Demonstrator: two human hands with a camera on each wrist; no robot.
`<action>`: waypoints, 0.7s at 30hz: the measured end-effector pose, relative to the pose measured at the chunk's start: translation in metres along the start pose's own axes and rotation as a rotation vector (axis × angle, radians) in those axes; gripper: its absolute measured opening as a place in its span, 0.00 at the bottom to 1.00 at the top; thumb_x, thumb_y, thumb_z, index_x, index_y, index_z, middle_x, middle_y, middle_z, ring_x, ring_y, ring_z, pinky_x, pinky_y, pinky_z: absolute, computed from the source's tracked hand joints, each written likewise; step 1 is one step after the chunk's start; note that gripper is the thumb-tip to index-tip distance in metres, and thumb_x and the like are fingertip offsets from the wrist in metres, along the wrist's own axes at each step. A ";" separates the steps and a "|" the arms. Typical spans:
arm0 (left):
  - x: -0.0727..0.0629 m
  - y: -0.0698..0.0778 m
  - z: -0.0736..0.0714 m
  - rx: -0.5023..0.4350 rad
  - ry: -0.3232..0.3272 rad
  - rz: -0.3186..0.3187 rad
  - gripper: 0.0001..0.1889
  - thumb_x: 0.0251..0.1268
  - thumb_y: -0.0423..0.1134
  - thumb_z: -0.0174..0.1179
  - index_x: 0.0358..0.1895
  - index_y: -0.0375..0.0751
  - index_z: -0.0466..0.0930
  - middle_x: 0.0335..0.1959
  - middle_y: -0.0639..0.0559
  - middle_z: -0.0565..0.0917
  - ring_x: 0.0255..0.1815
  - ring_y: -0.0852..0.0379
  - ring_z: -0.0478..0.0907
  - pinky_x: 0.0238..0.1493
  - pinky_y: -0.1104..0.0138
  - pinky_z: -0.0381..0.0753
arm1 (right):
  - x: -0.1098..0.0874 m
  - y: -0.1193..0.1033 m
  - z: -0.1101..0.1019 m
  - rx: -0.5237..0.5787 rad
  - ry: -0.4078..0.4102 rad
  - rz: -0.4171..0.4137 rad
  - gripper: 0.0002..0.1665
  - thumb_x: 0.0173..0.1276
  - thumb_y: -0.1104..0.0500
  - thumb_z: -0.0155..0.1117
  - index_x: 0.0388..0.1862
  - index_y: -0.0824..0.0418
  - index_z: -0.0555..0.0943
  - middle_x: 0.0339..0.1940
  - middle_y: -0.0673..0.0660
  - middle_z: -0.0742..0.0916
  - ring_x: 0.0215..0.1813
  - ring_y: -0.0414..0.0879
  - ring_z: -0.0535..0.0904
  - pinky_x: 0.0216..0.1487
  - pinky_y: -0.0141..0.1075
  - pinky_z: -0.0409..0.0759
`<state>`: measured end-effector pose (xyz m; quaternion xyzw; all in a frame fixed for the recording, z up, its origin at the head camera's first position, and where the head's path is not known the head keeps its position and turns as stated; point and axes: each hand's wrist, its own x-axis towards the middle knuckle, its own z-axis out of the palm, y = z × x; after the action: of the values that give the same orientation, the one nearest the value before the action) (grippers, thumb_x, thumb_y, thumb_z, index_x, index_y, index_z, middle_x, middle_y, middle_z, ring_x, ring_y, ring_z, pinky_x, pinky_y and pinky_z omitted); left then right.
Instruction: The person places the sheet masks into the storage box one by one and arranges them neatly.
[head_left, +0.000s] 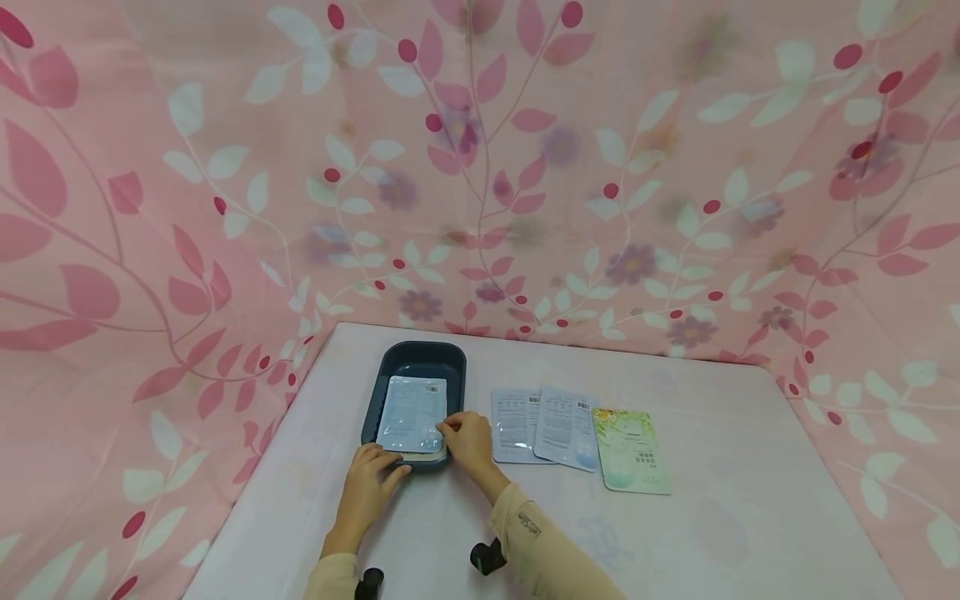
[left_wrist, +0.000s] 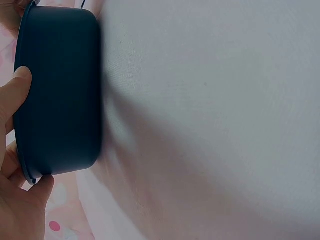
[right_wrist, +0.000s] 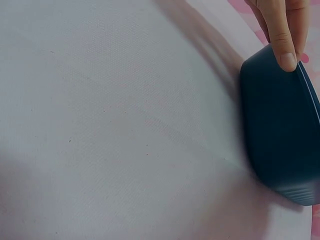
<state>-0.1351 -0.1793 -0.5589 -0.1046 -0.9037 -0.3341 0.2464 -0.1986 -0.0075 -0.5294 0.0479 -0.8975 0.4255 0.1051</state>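
A dark blue rectangular tray (head_left: 423, 360) stands on the table's left part. Inside lies a light-blue flat sachet (head_left: 411, 414) with fine print and a barcode; a pale edge of something flat shows beneath its near end. My left hand (head_left: 363, 487) grips the tray's near left corner, its thumb (left_wrist: 19, 90) against the outer wall in the left wrist view. With thumb and fingertips, my right hand (head_left: 472, 446) pinches the sachet's near right edge at the tray's right rim. The right wrist view shows that thumb (right_wrist: 285, 50) overlapping the tray's wall, the sachet hidden there.
Right of the tray, two light-blue sachets (head_left: 513, 425) overlap on the white-covered table (head_left: 720, 467). A green sachet (head_left: 633, 450) lies beside them, touching or nearly touching the nearer one. Pink floral cloth (head_left: 480, 167) hangs behind and at both sides.
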 end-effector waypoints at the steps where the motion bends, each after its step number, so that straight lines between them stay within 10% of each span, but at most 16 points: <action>1: 0.000 0.000 0.000 0.000 0.001 0.002 0.12 0.40 0.33 0.75 0.31 0.33 0.85 0.30 0.46 0.81 0.42 0.47 0.74 0.45 0.53 0.76 | 0.000 0.000 0.000 0.009 -0.002 -0.012 0.04 0.53 0.62 0.73 0.24 0.63 0.87 0.21 0.53 0.86 0.24 0.40 0.78 0.23 0.28 0.73; 21: 0.000 0.003 -0.001 0.001 0.006 -0.005 0.12 0.40 0.32 0.75 0.30 0.33 0.85 0.30 0.45 0.81 0.41 0.47 0.74 0.45 0.52 0.76 | -0.004 0.015 -0.021 0.248 -0.080 -0.087 0.06 0.60 0.66 0.66 0.34 0.69 0.85 0.29 0.58 0.87 0.30 0.43 0.79 0.32 0.27 0.77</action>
<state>-0.1342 -0.1778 -0.5569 -0.1013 -0.9034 -0.3347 0.2483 -0.1939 0.0183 -0.5284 0.1164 -0.8387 0.5258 0.0810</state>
